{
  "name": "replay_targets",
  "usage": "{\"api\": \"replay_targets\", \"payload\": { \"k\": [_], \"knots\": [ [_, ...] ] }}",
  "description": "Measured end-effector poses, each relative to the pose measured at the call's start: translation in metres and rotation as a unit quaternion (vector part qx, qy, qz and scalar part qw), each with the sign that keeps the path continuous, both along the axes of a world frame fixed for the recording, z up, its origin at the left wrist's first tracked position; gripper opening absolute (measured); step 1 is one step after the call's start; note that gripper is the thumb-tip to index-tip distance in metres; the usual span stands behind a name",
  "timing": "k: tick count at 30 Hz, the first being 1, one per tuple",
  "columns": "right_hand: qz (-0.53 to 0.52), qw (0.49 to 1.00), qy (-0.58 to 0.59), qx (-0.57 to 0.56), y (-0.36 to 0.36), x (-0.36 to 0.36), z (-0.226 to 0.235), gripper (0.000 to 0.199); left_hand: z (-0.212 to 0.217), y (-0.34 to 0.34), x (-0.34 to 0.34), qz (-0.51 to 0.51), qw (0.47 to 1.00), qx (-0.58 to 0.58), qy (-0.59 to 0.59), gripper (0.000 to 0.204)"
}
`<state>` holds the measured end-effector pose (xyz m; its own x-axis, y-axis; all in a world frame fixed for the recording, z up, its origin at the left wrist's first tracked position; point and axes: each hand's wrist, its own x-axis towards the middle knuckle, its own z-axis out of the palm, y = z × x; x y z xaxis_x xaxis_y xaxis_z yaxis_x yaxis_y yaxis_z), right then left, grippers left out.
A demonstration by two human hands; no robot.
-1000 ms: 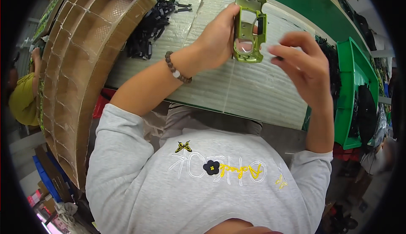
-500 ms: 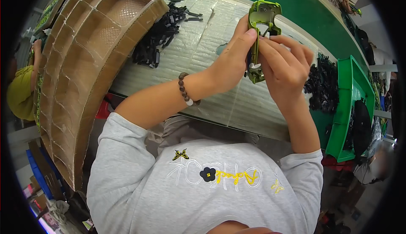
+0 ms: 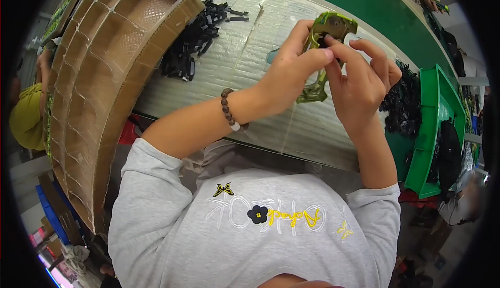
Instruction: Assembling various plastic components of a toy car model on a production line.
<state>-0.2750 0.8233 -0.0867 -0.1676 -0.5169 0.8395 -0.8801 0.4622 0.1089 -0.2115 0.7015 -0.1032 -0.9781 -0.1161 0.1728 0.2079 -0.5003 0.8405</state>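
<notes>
My left hand (image 3: 290, 69) grips a green plastic housing (image 3: 327, 33) held above the white padded table (image 3: 250, 64). A bead bracelet sits on that wrist. My right hand (image 3: 359, 82) is closed against the housing's right side, its fingertips pressing a small black part (image 3: 322, 41) into the green piece. The lower end of the housing sticks out between both hands.
A pile of small black parts (image 3: 195, 40) lies on the table's far left. Cardboard divider trays (image 3: 99, 79) stand at the left. A green bin (image 3: 435, 132) and more black parts (image 3: 402, 111) are at the right. Another person in yellow (image 3: 26, 116) is at far left.
My right hand has come in from the right and closed onto the green housing. Both hands have turned the housing edge-on and shifted it slightly right.
</notes>
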Motion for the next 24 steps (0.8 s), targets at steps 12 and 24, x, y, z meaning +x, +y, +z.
{"api": "replay_targets", "payload": {
  "k": [12, 24],
  "knots": [
    [0.082, 0.98, -0.149, -0.106, -0.002, 0.006, -0.003, 0.081, 0.004, -0.003, -0.007, 0.139, 0.979, -0.148, 0.036, 0.017],
    [0.195, 0.696, -0.65, -0.233, -0.017, -0.128, 0.01, 0.04, 0.061, -0.021, -0.133, 0.092, 0.967, -0.173, -0.165, 0.038]
  ]
}}
